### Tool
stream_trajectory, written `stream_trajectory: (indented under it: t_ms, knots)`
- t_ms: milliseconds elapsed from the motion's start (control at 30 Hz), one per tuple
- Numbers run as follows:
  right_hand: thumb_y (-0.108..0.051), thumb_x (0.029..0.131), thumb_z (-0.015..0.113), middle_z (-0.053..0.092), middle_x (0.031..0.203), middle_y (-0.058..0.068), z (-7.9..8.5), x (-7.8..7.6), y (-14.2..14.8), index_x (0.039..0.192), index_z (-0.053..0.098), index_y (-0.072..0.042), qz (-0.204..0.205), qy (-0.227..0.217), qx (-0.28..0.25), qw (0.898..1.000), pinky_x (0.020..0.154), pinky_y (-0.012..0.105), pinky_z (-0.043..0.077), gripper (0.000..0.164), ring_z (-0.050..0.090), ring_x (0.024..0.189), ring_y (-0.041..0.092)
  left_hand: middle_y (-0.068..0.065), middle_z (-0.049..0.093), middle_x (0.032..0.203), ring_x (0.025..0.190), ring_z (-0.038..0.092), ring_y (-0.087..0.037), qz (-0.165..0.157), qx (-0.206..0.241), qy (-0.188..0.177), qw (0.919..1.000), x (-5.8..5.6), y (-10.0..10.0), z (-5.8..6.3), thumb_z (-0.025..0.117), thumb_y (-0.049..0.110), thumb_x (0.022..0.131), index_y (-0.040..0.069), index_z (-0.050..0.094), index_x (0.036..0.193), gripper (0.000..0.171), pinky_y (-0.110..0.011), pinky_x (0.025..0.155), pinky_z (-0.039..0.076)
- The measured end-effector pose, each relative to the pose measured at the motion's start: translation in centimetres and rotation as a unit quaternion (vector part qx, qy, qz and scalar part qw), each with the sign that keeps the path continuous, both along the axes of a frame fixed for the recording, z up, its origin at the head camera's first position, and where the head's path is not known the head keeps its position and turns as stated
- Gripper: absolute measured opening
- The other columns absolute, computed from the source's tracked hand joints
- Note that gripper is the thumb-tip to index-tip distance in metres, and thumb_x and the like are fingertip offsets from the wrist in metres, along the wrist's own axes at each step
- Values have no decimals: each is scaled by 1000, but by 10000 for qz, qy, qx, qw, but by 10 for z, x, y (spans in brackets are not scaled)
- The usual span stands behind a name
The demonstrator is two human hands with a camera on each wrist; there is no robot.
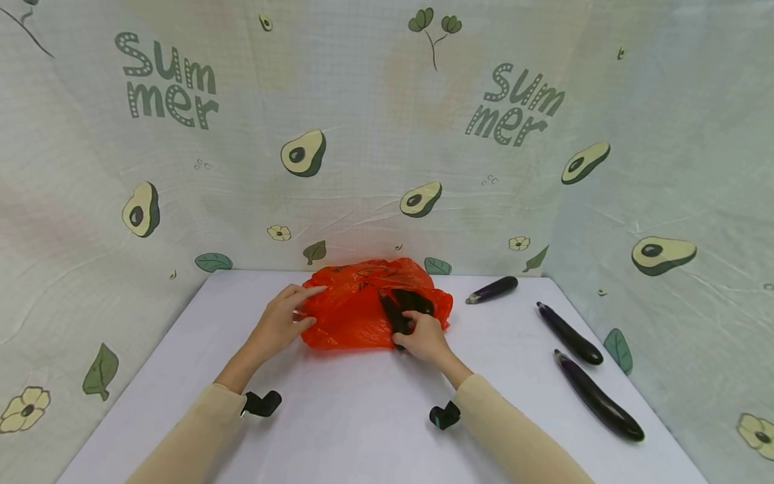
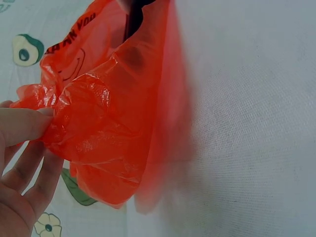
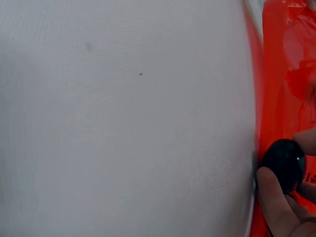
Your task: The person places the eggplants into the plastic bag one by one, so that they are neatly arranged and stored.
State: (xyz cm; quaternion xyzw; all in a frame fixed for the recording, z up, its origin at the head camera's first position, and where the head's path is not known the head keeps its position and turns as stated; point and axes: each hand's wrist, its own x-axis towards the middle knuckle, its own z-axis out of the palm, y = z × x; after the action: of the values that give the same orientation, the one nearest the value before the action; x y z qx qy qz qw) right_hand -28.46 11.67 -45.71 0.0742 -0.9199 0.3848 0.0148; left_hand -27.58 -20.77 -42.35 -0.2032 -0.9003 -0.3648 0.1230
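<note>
A crumpled red plastic bag (image 1: 347, 319) lies at the back middle of the table, its mouth toward the right. My left hand (image 1: 281, 319) holds the bag's left end, thumb and fingers on either side of the film (image 2: 98, 123). With my right hand (image 1: 426, 336) I grip a dark purple eggplant (image 1: 393, 312) at the bag's mouth. Its rounded end (image 3: 284, 163) shows between thumb and fingers in the right wrist view. Another eggplant (image 1: 417, 301) lies just behind it inside the bag, partly covered by the red film.
A short eggplant (image 1: 492, 290) lies at the back edge, right of the bag. Two longer eggplants, one farther back (image 1: 570, 334) and one nearer (image 1: 598, 396), lie along the table's right side. A printed cloth (image 1: 363, 87) hangs around the white table (image 1: 338, 430).
</note>
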Motion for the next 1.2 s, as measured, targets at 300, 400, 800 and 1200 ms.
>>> stream_trajectory:
  t_ms: [300,400,800,1200]
  knots:
    - [-25,88,89,67,96,8,-5,-2,-5,138,67,-3,-214,236,259,9992,87,44,58,59,58,94,25,-8,59,126,115,65,-28,-25,-1,10,10000,0,0,-1,81,-5,90,22,60,151,70,-41,90,65]
    - [-25,88,89,65,97,8,-6,-3,-7,136,68,-3,-321,256,187,9990,81,40,57,57,57,93,24,-8,59,126,115,65,-28,-36,-13,17,10000,0,0,-1,81,-5,90,22,60,151,71,-41,90,65]
    - [-24,87,90,65,94,9,-12,-9,-14,127,72,-3,-644,570,-54,9963,78,37,55,49,57,90,23,-8,59,126,115,65,-28,-29,-20,-43,10000,1,1,1,81,-5,90,22,60,152,71,-43,91,65]
    - [-23,88,90,65,97,13,-16,-16,-18,125,73,-2,-901,753,-264,9927,78,37,54,46,56,90,25,-8,59,126,114,65,-28,-64,-31,42,10000,-1,0,-1,81,-6,89,22,60,152,72,-41,90,65]
